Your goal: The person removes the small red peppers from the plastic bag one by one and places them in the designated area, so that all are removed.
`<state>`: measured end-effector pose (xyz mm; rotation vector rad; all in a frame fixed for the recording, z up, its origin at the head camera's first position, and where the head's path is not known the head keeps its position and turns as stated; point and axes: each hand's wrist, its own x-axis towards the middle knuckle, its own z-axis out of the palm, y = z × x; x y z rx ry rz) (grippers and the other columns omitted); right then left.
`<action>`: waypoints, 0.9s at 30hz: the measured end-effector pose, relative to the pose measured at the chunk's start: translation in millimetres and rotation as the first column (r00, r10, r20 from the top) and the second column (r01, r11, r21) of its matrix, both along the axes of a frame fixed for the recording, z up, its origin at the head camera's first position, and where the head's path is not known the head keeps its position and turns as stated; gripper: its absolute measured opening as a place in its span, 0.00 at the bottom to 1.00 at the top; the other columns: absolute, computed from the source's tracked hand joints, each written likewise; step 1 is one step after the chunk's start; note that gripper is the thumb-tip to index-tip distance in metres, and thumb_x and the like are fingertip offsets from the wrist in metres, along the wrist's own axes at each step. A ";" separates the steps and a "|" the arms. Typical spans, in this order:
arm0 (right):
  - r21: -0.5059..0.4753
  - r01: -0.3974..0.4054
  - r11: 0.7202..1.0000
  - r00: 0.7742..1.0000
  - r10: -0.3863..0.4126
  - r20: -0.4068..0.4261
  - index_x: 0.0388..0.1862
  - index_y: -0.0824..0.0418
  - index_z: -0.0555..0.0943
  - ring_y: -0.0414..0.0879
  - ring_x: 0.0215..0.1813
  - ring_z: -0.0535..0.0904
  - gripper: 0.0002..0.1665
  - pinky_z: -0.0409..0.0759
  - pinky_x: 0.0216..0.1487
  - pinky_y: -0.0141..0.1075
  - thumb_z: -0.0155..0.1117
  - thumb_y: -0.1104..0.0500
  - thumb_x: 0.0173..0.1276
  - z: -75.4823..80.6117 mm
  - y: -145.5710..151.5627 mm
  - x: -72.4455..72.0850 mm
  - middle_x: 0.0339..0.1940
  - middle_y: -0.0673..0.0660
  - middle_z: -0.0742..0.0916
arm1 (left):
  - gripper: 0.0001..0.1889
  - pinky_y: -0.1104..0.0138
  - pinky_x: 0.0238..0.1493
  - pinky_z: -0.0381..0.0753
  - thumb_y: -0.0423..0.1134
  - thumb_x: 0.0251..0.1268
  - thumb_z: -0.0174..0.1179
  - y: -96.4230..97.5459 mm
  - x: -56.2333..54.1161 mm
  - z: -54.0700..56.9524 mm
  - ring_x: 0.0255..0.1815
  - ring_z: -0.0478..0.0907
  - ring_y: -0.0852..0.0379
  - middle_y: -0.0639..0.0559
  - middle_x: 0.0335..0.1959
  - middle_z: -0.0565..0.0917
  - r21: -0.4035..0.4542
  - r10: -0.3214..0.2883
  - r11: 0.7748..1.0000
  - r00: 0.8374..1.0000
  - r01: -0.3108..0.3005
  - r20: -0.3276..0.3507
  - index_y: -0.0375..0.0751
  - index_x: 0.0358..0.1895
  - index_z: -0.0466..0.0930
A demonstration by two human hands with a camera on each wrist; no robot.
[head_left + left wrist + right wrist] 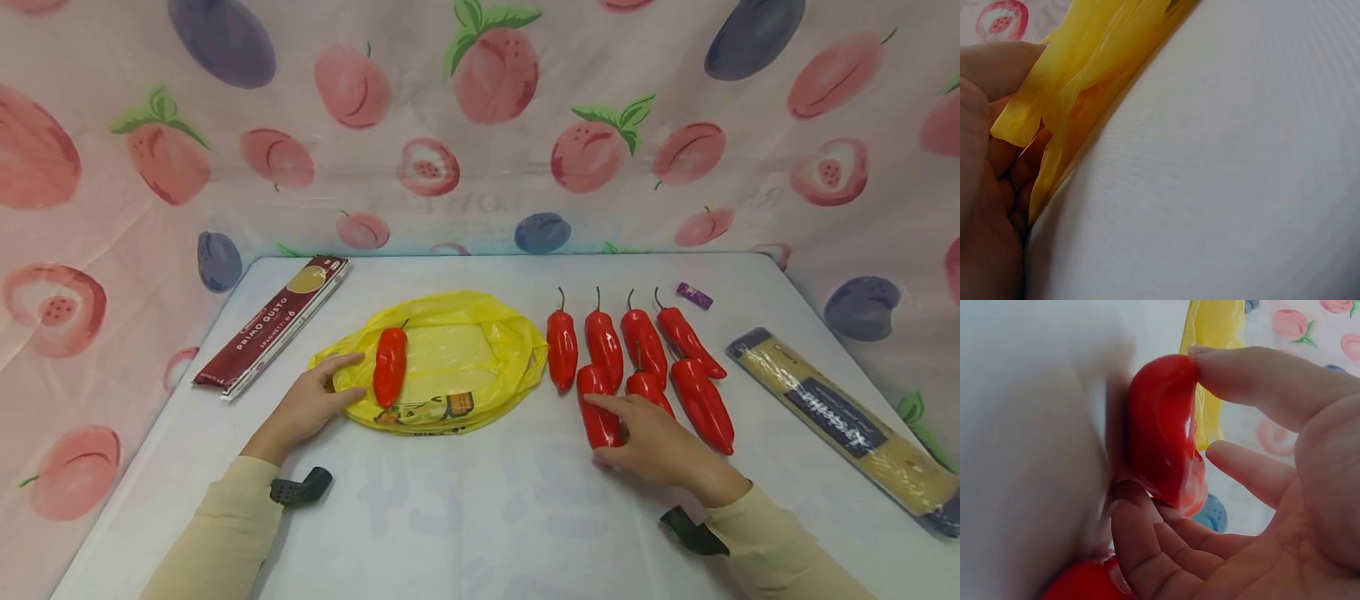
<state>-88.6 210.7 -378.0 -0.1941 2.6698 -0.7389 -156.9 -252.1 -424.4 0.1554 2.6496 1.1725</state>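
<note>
A yellow plastic bag (517, 342) lies spread with its mouth up, and one red pepper (390, 367) lies inside at its left. My left hand (303, 412) holds the bag's left edge, the yellow film between thumb and curled fingers in the left wrist view. On the right, my right hand (660, 442) grips a red pepper (1160, 425) lying at the near left of a group. The thumb is on one side of it and fingers are on the other. Several more red peppers (562, 350) lie around that hand, one partly hidden behind it.
A dark red spaghetti pack (273, 325) lies at the far left. Along the right edge is a long clear pasta pack (840, 425) with a blue label. A small purple packet (694, 296) sits behind the peppers. Patterned cloth (480, 167) hangs behind the white table (465, 517).
</note>
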 end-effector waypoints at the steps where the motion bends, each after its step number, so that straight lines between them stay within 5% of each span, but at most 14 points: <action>1: -0.003 -0.003 1.000 1.000 0.003 0.001 0.73 0.56 0.72 0.55 0.55 0.73 0.51 0.86 0.37 0.43 0.83 0.50 0.50 0.8 0.3 0.2 0.53 0.60 0.79 | 0.36 0.32 0.68 0.53 0.54 0.67 0.63 0.0 -0.1 0.0 0.76 0.51 0.33 0.37 0.76 0.60 0.000 0.000 1.000 1.000 0.000 0.000 0.47 0.75 0.66; 15: -0.004 -0.010 1.000 0.994 0.010 -0.113 0.73 0.57 0.70 0.55 0.50 0.76 0.48 0.86 0.33 0.41 0.80 0.52 0.55 33.1 1.4 -4.5 0.49 0.61 0.80 | 0.36 0.32 0.68 0.54 0.54 0.67 0.63 -0.1 -0.1 -0.3 0.76 0.52 0.33 0.38 0.76 0.60 0.004 0.002 1.000 1.000 -0.002 0.003 0.48 0.75 0.66; 21: -0.022 -0.066 0.998 0.978 0.061 -0.201 0.74 0.57 0.70 0.61 0.61 0.74 0.46 0.87 0.42 0.49 0.77 0.51 0.59 43.4 -22.3 -16.3 0.63 0.65 0.77 | 0.35 0.33 0.69 0.54 0.54 0.67 0.63 -0.5 0.1 -0.8 0.76 0.52 0.33 0.38 0.76 0.60 0.006 0.005 1.000 1.000 -0.005 0.007 0.48 0.75 0.66; 27: -0.122 -0.178 0.976 0.959 0.145 -0.244 0.74 0.57 0.70 0.56 0.64 0.73 0.41 0.83 0.53 0.50 0.73 0.54 0.63 36.3 -66.5 -34.8 0.66 0.60 0.78 | 0.35 0.33 0.69 0.54 0.54 0.67 0.63 -0.3 -0.5 0.0 0.76 0.52 0.33 0.38 0.77 0.60 0.012 0.014 1.000 1.000 -0.014 0.015 0.49 0.75 0.66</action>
